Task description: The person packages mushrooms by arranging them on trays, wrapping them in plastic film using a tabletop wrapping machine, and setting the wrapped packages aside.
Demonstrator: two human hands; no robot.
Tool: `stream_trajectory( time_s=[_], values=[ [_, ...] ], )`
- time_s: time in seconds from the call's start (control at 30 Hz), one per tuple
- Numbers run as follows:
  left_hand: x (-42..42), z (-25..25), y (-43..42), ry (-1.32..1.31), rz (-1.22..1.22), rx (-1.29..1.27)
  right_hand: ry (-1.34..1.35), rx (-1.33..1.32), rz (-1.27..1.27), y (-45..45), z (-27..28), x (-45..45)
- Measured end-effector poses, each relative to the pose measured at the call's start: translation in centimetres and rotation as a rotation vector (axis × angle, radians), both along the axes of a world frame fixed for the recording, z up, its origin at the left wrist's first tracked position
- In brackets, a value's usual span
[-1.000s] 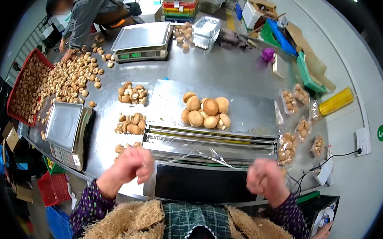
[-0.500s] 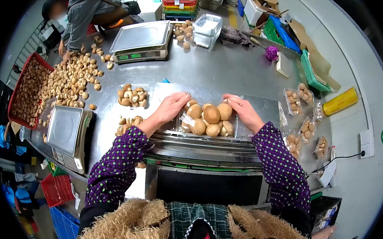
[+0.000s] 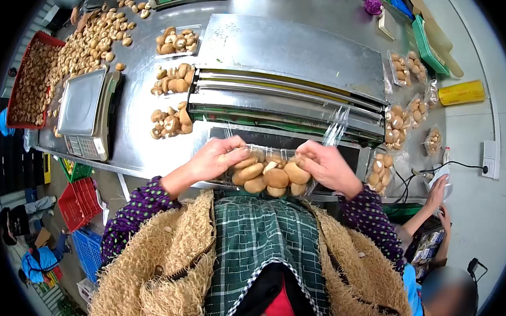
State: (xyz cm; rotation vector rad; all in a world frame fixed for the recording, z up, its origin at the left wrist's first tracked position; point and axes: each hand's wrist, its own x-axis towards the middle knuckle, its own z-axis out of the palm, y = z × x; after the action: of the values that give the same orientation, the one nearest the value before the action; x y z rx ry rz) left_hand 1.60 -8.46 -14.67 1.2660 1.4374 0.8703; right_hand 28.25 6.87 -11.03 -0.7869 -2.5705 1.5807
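Note:
A clear tray of brown mushrooms [image 3: 276, 177] is held close to my apron, with transparent plastic film over and around it. My left hand [image 3: 218, 158] pinches the film at the tray's left upper edge. At the right upper edge, my right hand [image 3: 328, 165] has its fingers closed on the film, and a loose wrinkled strip of film [image 3: 337, 125] rises beside it. Just beyond lies the wrapping machine [image 3: 290, 97], with metal rollers and a flat plate. Left of the machine stand several trays of mushrooms [image 3: 174, 78] in a column.
A scale [image 3: 84, 106] stands at the left, near a loose mushroom heap [image 3: 96, 41] and a red crate [image 3: 31, 83]. Wrapped packs [image 3: 380, 171] lie right of the machine, near a yellow film roll [image 3: 461, 93]. A person's hands [image 3: 434, 199] show at lower right.
Both hands have brought the mushroom tray off the machine toward my body, and film now trails from it. The view has tilted down. Another person has appeared at lower right.

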Motion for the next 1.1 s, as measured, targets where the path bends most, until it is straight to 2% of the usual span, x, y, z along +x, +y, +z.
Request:
stream_trajectory(
  time_s=[0.03, 0.07, 0.1, 0.13, 0.2, 0.27, 0.3, 0.33, 0.4, 0.47, 0.53, 0.57, 0.6, 0.67, 0.73, 0.8, 0.83, 0.87, 0.9, 0.93, 0.97, 1.0, 1.03, 1.07, 1.1],
  values=[
    [0.0, -1.8, -0.8, 0.000, 0.002, -0.004, -0.118, -0.173, -0.119, -0.2, 0.2, -0.1],
    [-0.1, -2.8, -1.3, -0.007, 0.178, -0.055, -0.231, -0.342, -0.241, -0.2, 0.4, -0.2],
    [-0.7, -3.5, -1.4, -0.011, 0.351, -0.099, -0.184, -0.385, -0.336, 0.4, -0.5, 1.0],
    [-1.2, -0.7, -1.2, -0.122, 0.525, -0.211, -0.139, -0.428, -0.427, 1.2, -1.7, 3.0],
    [-2.7, -1.0, -1.7, 0.026, 0.839, 0.106, 0.058, -0.583, -0.560, 1.4, -2.8, 5.8],
    [-4.0, -2.6, -2.5, -0.057, 0.899, 0.238, 0.112, -0.624, -0.600, 0.4, -3.5, 7.1],
    [-4.4, -2.6, -3.8, 0.072, 0.806, 0.062, 0.118, -0.672, -0.619, -0.2, -3.7, 7.2],
    [-4.6, -1.5, -4.8, -0.002, 0.646, -0.166, 0.122, -0.721, -0.637, -0.7, -3.8, 7.3],
    [-4.0, -3.8, -6.4, -0.207, 0.556, 0.007, 0.076, -0.727, -0.641, -1.5, -3.8, 7.0],
    [-3.2, -4.5, -6.5, -0.311, 0.679, 0.107, 0.300, -0.755, -0.860, -2.1, -5.2, 7.3],
    [-1.3, -3.1, -5.8, -0.373, 0.783, 0.192, 0.381, -0.663, -0.881, -2.9, -5.6, 6.1],
    [-0.2, -2.1, -4.8, -0.283, 0.802, 0.339, 0.468, -0.429, -0.921, -3.6, -5.5, 5.0],
    [-0.3, -2.4, -4.5, -0.285, 0.800, 0.342, 0.551, -0.191, -0.956, -4.3, -5.5, 4.1],
    [0.0, -2.5, -3.6, -0.476, 0.923, 0.424, 0.517, 0.081, -0.877, -3.9, -5.1, 2.1],
    [0.7, -1.6, -3.0, -0.546, 0.969, 0.387, 0.497, 0.010, -0.899, -4.0, -5.0, -0.4],
    [0.0, -1.3, -4.0, -0.386, 1.127, 0.289, 0.498, 0.002, -0.868, -2.9, -6.0, -0.3],
    [-0.9, -1.7, -6.1, -0.212, 1.103, 0.215, 0.422, -0.066, -0.999, -3.1, -4.9, 1.8],
    [-0.6, -1.5, -8.9, -0.165, 1.080, 0.136, 0.427, -0.283, -1.051, -4.3, -3.8, 4.5],
    [0.5, 0.3, -10.9, 0.158, 0.972, 0.123, 0.320, -0.172, -1.033, -6.3, -4.6, 7.5],
    [0.5, 0.2, -13.5, -0.056, 0.946, -0.185, 0.127, -0.020, -0.977, -8.5, -5.6, 10.1],
    [0.4, -2.3, -14.9, -0.040, 0.877, -0.280, 0.079, -0.334, -1.071, -11.0, -6.9, 12.5],
    [1.0, -5.7, -16.8, -0.026, 0.817, -0.378, -0.010, -0.486, -1.072, -12.4, -8.1, 13.7],
    [1.7, -7.4, -16.5, 0.130, 0.595, -0.538, -0.064, -0.507, -1.087, -13.3, -10.4, 13.5],
    [2.6, -8.7, -14.8, 0.283, 0.358, -0.681, -0.106, -0.415, -0.901, -13.9, -14.3, 14.5],
    [4.0, -9.4, -12.7, 0.556, 0.029, -0.590, -0.190, -0.344, -0.755, -14.2, -16.6, 13.2]
  ],
)
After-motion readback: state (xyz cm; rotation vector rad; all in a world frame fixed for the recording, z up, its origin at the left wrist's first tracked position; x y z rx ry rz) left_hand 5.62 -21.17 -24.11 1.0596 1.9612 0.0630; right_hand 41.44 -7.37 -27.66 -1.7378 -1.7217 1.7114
